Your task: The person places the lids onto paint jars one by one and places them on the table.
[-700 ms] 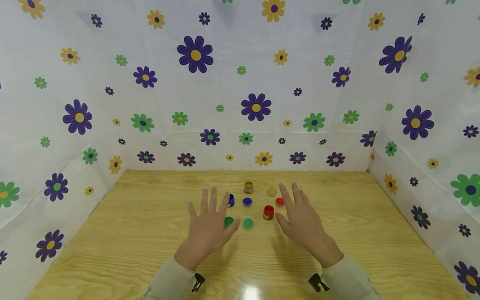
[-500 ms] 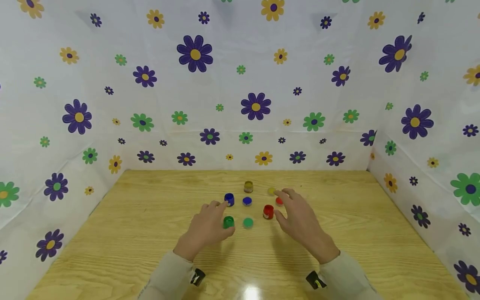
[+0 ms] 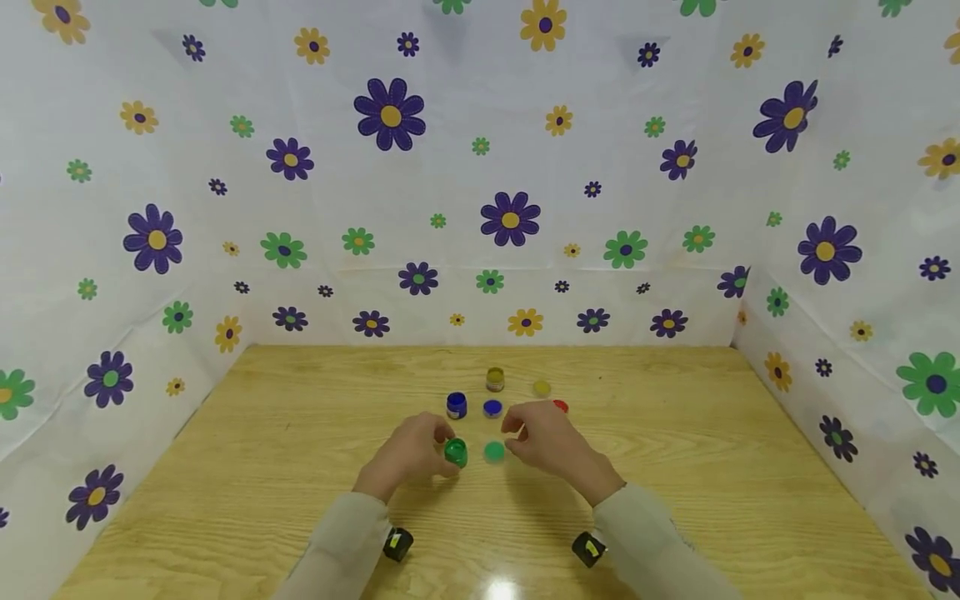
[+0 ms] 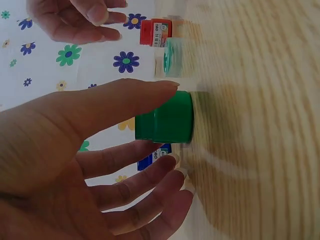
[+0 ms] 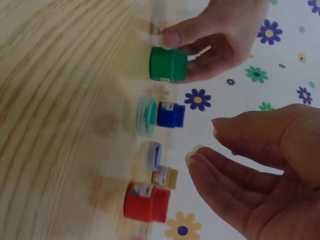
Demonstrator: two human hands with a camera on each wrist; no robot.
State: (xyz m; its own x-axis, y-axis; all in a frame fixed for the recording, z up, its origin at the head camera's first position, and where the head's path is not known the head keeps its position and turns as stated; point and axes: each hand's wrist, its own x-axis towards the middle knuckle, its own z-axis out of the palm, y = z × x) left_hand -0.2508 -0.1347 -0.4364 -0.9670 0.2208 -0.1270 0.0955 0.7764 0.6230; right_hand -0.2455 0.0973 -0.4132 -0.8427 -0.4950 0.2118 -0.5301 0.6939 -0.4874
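A small green paint jar (image 3: 456,452) stands uncapped on the wooden table. My left hand (image 3: 411,454) is curled round it, thumb on the near side and fingers on the far side, as the left wrist view (image 4: 165,117) also shows. To the jar's right lies a pale green lid (image 3: 494,452). My right hand (image 3: 551,442) hovers beside that lid, thumb and bent fingertips a little apart with nothing between them. In the right wrist view a red paint jar (image 5: 146,201) stands below the fingers; the hand hides it in the head view.
Behind the hands are a blue jar (image 3: 457,406), a blue lid (image 3: 492,408), a yellow jar (image 3: 495,379) and a yellow lid (image 3: 542,388). A red lid (image 3: 560,406) peeks out past my right hand. Flowered white cloth (image 3: 510,292) walls the table (image 3: 300,433).
My left hand has come down from above the jars and curled round the green one. The right hand has moved left and nearer the green lid, its fingers bending from straight.
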